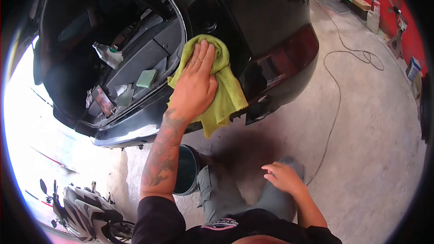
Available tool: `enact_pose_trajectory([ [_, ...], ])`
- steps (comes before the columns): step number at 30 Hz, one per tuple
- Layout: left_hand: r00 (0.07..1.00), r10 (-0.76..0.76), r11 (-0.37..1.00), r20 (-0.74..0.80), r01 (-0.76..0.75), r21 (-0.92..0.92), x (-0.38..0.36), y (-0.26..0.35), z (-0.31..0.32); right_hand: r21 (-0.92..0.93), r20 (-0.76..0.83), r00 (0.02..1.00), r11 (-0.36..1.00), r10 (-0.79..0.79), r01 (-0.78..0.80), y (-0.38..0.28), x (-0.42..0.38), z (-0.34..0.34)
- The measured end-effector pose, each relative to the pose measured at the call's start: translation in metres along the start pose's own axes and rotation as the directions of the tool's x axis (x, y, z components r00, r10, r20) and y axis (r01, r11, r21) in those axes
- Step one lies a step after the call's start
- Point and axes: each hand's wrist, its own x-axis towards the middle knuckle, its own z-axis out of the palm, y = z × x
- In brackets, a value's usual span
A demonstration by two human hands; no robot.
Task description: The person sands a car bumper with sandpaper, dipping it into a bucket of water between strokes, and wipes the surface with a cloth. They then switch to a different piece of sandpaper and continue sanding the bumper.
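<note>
My left hand [194, 83] presses a yellow-green cloth [228, 92] against the black car body panel [235, 18]. Its fingers lie together on the bunched upper part, while the lower edge hangs loose. To the right of the cloth is a dark red tail light [289, 52]. Over my right knee, my right hand [282, 176] holds nothing; its fingers are apart and slightly bent. Left of the cloth, inside the car's opening, sit a green sponge-like block [147, 79], a phone-like object [103, 100] and a crumpled clear-and-silver item [108, 55].
A dark bucket [185, 171] stands on the floor beside my left leg. A thin cable [337, 95] runs across the concrete at right. Along the red wall are a fire extinguisher [375, 4], a white jug [373, 21] and boxes. A motorcycle [86, 208] is parked at lower left.
</note>
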Motion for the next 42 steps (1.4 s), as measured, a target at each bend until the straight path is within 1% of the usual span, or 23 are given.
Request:
enact_pose_trajectory([
  [2,0.998,-0.029,0.995,0.053,0.034,-0.096,-0.012,-0.003,-0.007,-0.026,0.033,0.999,1.0,-0.013,0.014,0.0,0.004,-0.002],
  [5,0.971,-0.154,0.956,0.182,0.193,-0.223,-0.027,-0.004,-0.019,-0.03,0.098,0.995,0.999,-0.019,0.023,-0.002,0.013,-0.002],
  [6,0.969,-0.195,0.948,0.153,0.227,-0.224,-0.034,-0.006,-0.018,-0.028,0.122,0.992,0.999,-0.022,0.026,-0.003,0.017,-0.002],
  [9,0.847,-0.41,0.86,0.338,0.482,-0.166,-0.043,-0.004,-0.039,-0.032,0.166,0.984,0.997,-0.064,0.07,-0.005,0.027,0.003],
  [10,0.902,-0.375,0.887,0.215,0.416,-0.199,-0.053,-0.011,-0.033,-0.024,0.184,0.98,0.996,-0.077,0.082,-0.004,0.029,0.007],
  [17,0.839,-0.539,0.842,-0.072,0.533,-0.084,-0.13,-0.053,-0.044,-0.009,0.342,0.93,0.989,-0.138,0.15,-0.001,0.047,0.023],
  [21,0.671,-0.728,0.675,-0.139,0.666,-0.319,-0.19,-0.041,-0.071,0.017,0.298,0.933,0.979,-0.2,0.204,-0.015,0.059,0.022],
  [23,0.621,-0.773,0.589,-0.131,0.625,-0.513,-0.232,-0.033,-0.066,0.206,0.307,0.934,0.97,-0.186,0.125,-0.042,0.073,0.018],
  [24,0.559,-0.826,0.461,-0.075,0.592,-0.661,-0.245,-0.024,-0.059,0.295,0.321,0.929,0.952,-0.183,0.086,-0.057,0.08,0.018],
  [25,0.497,-0.867,0.317,-0.012,0.534,-0.784,-0.254,-0.011,-0.049,0.376,0.278,0.928,0.917,-0.248,0.133,-0.071,0.085,0.023],
  [27,0.398,-0.913,0.106,0.094,0.451,-0.886,-0.269,0.009,-0.034,0.523,0.182,0.916,0.824,-0.357,0.217,-0.1,0.097,0.039],
  [29,0.377,-0.899,-0.101,0.224,0.319,-0.942,-0.266,0.028,-0.018,0.698,0.12,0.896,0.678,-0.428,0.231,-0.13,0.104,0.06],
  [30,0.428,-0.876,-0.076,0.224,0.337,-0.939,-0.265,0.036,-0.01,0.555,-0.014,0.863,0.714,-0.505,0.427,-0.146,0.111,0.066],
  [31,0.478,-0.849,-0.047,0.223,0.352,-0.935,-0.265,0.041,-0.004,0.594,-0.008,0.885,0.71,-0.466,0.379,-0.16,0.116,0.07],
  [32,0.576,-0.79,-0.011,0.212,0.332,-0.943,-0.259,0.046,-0.016,0.633,0.001,0.905,0.701,-0.426,0.329,-0.173,0.122,0.074],
  [34,0.684,-0.727,0.37,-0.065,0.31,-0.876,-0.261,0.027,-0.028,0.746,0.069,0.93,0.638,-0.362,0.192,-0.194,0.138,0.061],
  [35,0.729,-0.658,0.546,-0.192,0.286,-0.787,-0.265,0.017,-0.034,0.7,-0.015,0.911,0.646,-0.413,0.304,-0.209,0.147,0.044],
  [36,0.702,-0.68,0.541,-0.211,0.286,-0.791,-0.271,0.01,-0.039,0.69,-0.081,0.896,0.623,-0.438,0.367,-0.231,0.155,0.023],
  [38,0.653,-0.723,0.584,-0.226,0.402,-0.706,-0.278,-0.003,-0.047,0.56,-0.265,0.784,0.572,-0.562,0.599,-0.275,0.186,-0.017],
  [39,0.624,-0.745,0.585,-0.237,0.439,-0.682,-0.282,-0.01,-0.045,0.233,-0.373,0.607,0.563,-0.701,0.793,-0.292,0.209,-0.039],
  [40,0.644,-0.716,0.64,-0.27,0.45,-0.623,-0.282,-0.017,-0.045,0.091,-0.415,0.494,0.505,-0.764,0.858,-0.317,0.228,-0.054],
  [41,0.659,-0.686,0.691,-0.308,0.457,-0.56,-0.283,-0.027,-0.047,-0.175,-0.374,0.442,0.53,-0.815,0.83,-0.359,0.263,-0.081],
  [42,0.681,-0.65,0.739,-0.337,0.462,-0.49,-0.279,-0.036,-0.048,-0.502,-0.426,0.178,0.395,-0.887,0.769,-0.367,0.306,-0.091],
])
